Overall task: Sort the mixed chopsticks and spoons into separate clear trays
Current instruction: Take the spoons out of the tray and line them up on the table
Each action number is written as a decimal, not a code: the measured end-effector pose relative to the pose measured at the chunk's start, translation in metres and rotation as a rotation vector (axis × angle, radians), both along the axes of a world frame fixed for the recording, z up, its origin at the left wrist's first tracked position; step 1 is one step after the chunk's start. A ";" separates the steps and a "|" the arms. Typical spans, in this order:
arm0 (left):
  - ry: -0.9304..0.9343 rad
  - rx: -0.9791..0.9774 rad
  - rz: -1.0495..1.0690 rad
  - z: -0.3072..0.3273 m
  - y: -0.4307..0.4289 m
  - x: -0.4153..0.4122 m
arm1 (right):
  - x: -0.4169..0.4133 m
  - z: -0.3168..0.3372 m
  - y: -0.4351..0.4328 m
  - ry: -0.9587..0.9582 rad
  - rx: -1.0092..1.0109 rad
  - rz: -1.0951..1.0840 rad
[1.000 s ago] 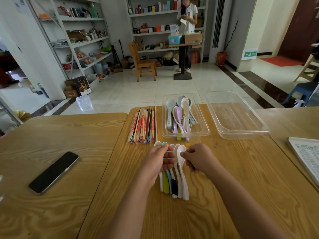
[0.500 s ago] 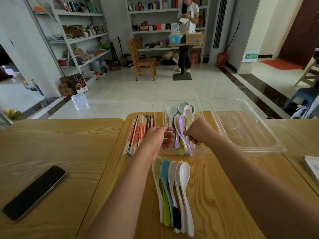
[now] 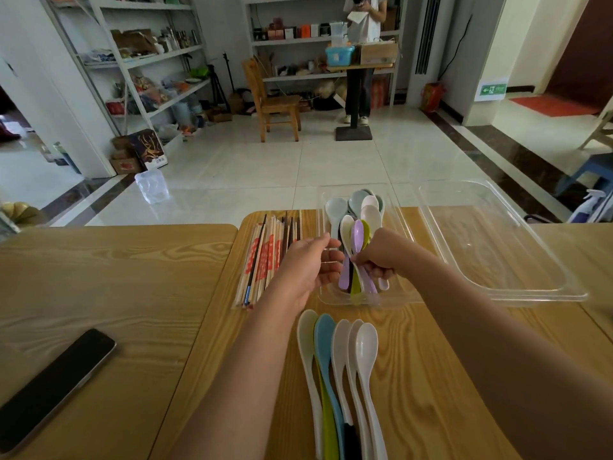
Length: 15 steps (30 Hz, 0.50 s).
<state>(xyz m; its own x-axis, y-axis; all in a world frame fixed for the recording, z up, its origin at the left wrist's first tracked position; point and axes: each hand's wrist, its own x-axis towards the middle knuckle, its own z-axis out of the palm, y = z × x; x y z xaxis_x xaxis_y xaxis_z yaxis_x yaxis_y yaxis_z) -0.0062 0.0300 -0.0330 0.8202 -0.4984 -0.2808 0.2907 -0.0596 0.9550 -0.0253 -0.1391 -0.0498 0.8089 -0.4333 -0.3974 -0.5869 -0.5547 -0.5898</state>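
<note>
Loose spoons: nearest us, a row of spoons [image 3: 341, 336] lies side by side on the wooden table [image 3: 408, 393], bowls pointing away.
Phone: a dark phone [image 3: 49, 386] lies flat on the neighbouring table, to our left.
Left hand: our left hand [image 3: 308, 263] is relaxed with loose fingers, holding nothing, at the small tray's left wall.
Right hand: our right hand [image 3: 381, 257] curls round spoon handles inside the small tray, the purple spoon [image 3: 357, 232] among them.
Small tray: clear small tray [image 3: 331, 298], heaped with spoons, sits just beyond the loose row.
Chopsticks: the chopsticks [image 3: 265, 260] lie on the table just left of it.
Large tray: clear large tray [image 3: 547, 293], just beside it on the right.
Beyond: wooden chair [image 3: 272, 101] and shelves across the floor.
</note>
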 end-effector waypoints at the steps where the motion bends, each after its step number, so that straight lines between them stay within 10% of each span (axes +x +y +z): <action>1: 0.000 -0.002 -0.001 0.000 0.000 0.000 | -0.001 -0.001 -0.001 -0.019 0.006 -0.001; 15: -0.006 -0.097 0.052 0.016 0.029 -0.051 | -0.068 0.064 0.013 -0.252 0.054 -0.104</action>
<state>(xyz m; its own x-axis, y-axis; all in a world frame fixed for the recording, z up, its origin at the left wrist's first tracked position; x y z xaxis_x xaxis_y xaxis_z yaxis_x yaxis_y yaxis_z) -0.0576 0.0585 -0.0170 0.8471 -0.4800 -0.2282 0.2854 0.0486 0.9572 -0.0933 -0.1266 0.0146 0.8373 -0.5033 -0.2136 -0.4701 -0.4631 -0.7514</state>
